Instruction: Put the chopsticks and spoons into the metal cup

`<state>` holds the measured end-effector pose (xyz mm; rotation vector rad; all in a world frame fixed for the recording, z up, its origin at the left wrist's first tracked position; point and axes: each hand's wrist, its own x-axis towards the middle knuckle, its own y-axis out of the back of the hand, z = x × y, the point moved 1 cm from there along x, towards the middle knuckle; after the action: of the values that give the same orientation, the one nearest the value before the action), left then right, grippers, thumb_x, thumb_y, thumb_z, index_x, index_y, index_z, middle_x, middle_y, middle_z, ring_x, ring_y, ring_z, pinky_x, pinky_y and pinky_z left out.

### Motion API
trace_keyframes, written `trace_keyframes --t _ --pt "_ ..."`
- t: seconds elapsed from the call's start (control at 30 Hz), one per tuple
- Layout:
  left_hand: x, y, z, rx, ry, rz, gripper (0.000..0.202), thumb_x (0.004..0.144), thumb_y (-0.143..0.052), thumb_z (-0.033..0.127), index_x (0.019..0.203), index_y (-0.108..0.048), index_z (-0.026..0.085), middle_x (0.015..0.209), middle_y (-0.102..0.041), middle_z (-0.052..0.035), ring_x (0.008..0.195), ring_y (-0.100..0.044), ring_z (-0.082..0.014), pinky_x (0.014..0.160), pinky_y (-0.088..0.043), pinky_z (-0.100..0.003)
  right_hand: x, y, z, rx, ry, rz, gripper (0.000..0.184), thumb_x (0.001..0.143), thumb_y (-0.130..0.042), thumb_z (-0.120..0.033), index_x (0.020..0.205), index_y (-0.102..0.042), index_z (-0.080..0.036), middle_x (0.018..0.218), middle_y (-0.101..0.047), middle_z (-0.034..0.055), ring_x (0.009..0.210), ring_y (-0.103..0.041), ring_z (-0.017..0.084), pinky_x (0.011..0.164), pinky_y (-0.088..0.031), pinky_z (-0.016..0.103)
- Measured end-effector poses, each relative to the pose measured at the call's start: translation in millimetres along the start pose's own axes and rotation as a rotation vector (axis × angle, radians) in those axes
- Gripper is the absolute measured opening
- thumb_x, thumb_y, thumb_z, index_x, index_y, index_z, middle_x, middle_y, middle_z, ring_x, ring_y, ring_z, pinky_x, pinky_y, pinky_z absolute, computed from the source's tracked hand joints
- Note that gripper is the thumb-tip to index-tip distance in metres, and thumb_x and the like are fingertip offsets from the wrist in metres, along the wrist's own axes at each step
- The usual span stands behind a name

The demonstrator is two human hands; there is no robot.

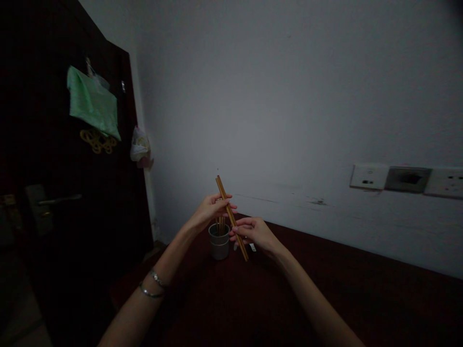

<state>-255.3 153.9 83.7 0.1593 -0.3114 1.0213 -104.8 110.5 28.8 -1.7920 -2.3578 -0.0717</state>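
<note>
A pair of wooden chopsticks (230, 213) is held up at a slant in front of me, upper ends leaning left. My left hand (211, 210) pinches them above their middle, between thumb and fingers. Lower down, my right hand (255, 232) also grips them, with its thumb on top. Just below my left hand a grey cup (219, 248) stands upright on the dark table, and several more chopsticks (221, 225) rise out of it. A small pale object (252, 247), too small to name, lies partly hidden behind my right hand.
The dark reddish table (311, 284) meets a grey wall (275, 120) at the back. Wall sockets (369, 177) are at the right. On the left, a dark door (47, 144) carries a hanging green cloth (92, 101) and a metal handle (60, 199). A plastic bag (140, 145) hangs near it.
</note>
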Motion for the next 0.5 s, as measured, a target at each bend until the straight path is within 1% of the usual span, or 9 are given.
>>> trace_keyframes --t 0.07,0.13,0.2,0.23,0.3,0.37,0.43,0.5 --pt "-8 0.8 -4 0.019 0.031 -0.034 0.034 0.076 -0.060 0.027 0.105 -0.051 0.010 0.088 -0.066 -0.0140 0.077 -0.064 -0.0190 0.063 -0.048 -0.027 -5 -1 6 0.002 -0.015 -0.018 0.037 0.059 -0.072 -0.038 0.082 -0.057 -0.012 0.077 -0.067 0.0078 0.067 -0.065 0.017 0.063 -0.053 0.031" --pt "-15 4.1 -6 0.035 0.054 -0.043 0.034 0.077 -0.059 0.027 0.105 -0.050 0.011 0.089 -0.065 -0.0140 0.078 -0.065 -0.0189 0.064 -0.048 -0.026 -10 -2 12 -0.016 -0.039 -0.030 0.037 0.059 -0.071 -0.039 0.081 -0.057 -0.012 0.076 -0.067 0.0074 0.066 -0.064 0.015 0.064 -0.052 0.030" --pt "-20 13.8 -7 0.044 0.059 -0.025 0.032 0.077 -0.059 0.027 0.104 -0.050 0.011 0.089 -0.065 -0.0136 0.077 -0.065 -0.0186 0.065 -0.048 -0.027 -16 -2 19 -0.063 -0.062 -0.036 0.035 0.061 -0.070 -0.039 0.080 -0.058 -0.012 0.074 -0.066 0.0065 0.063 -0.064 0.014 0.063 -0.051 0.029" --pt "-22 22.1 -6 0.050 0.062 -0.008 0.033 0.077 -0.059 0.028 0.104 -0.049 0.012 0.088 -0.066 -0.0132 0.076 -0.065 -0.0185 0.066 -0.048 -0.028 -20 -1 24 -0.096 -0.075 -0.038 0.034 0.062 -0.069 -0.038 0.080 -0.058 -0.012 0.074 -0.066 0.0062 0.062 -0.063 0.013 0.061 -0.050 0.028" --pt "-23 46.0 -6 0.082 0.077 0.030 0.035 0.076 -0.059 0.029 0.105 -0.047 0.013 0.086 -0.066 -0.0124 0.074 -0.065 -0.0189 0.065 -0.048 -0.030 -30 6 34 -0.176 -0.093 -0.029 0.029 0.066 -0.065 -0.036 0.080 -0.058 -0.012 0.075 -0.066 0.0063 0.062 -0.062 0.013 0.059 -0.049 0.027" --pt "-22 77.4 -10 0.162 0.133 0.040 0.040 0.074 -0.061 0.032 0.106 -0.043 0.016 0.084 -0.067 -0.0115 0.069 -0.065 -0.0192 0.061 -0.048 -0.031 -40 17 46 -0.283 -0.107 -0.004 0.022 0.070 -0.061 -0.032 0.081 -0.058 -0.012 0.076 -0.065 0.0063 0.063 -0.062 0.013 0.056 -0.048 0.025" --pt "-19 110.9 -21 0.279 0.253 0.037 0.039 0.071 -0.063 0.035 0.099 -0.045 0.016 0.080 -0.068 -0.0107 0.065 -0.064 -0.0187 0.056 -0.046 -0.028 -50 29 57 -0.413 -0.123 0.022 0.016 0.074 -0.055 -0.026 0.082 -0.058 -0.012 0.073 -0.064 0.0049 0.061 -0.061 0.012 0.052 -0.046 0.023" --pt "-15 140.3 -39 0.441 0.387 0.045 0.038 0.067 -0.064 0.038 0.092 -0.047 0.015 0.070 -0.067 -0.0078 0.057 -0.062 -0.0177 0.050 -0.043 -0.026 -59 40 66 -0.547 -0.115 0.028 0.014 0.076 -0.049 -0.022 0.083 -0.058 -0.013 0.069 -0.063 0.0033 0.059 -0.059 0.011 0.051 -0.044 0.022"
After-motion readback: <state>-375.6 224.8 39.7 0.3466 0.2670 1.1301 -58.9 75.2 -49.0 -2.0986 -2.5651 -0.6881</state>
